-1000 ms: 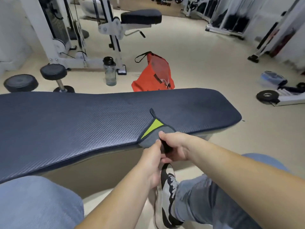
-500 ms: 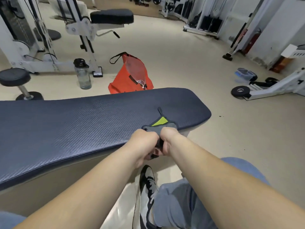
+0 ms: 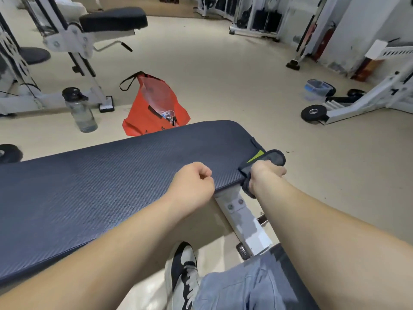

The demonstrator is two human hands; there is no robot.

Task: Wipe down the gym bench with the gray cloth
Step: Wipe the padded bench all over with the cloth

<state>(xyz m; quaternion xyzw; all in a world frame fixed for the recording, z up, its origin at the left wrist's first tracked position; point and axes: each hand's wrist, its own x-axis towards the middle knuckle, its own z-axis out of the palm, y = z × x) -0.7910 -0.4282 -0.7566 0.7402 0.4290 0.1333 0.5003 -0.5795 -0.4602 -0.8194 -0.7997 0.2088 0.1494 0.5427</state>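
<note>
The gym bench (image 3: 107, 189) has a dark blue textured pad that runs from the left edge to a rounded end at centre right. At that right end lies the gray cloth (image 3: 271, 156), which shows a lime-green patch and hangs partly over the pad's near edge. My right hand (image 3: 266, 174) grips the cloth at the pad's corner. My left hand (image 3: 192, 186) is curled into a fist holding nothing, at the pad's near edge just left of the cloth.
Behind the bench stand an orange bag (image 3: 154, 108) and a clear water bottle (image 3: 80, 110) on the floor. White gym machines (image 3: 73, 41) fill the back left. A weight plate (image 3: 312, 113) and frame lie at right. My shoe (image 3: 183, 271) is below the bench.
Both hands held the cloth together near the pad's edge. Now my left hand has let go, and my right hand has carried the cloth to the pad's right end.
</note>
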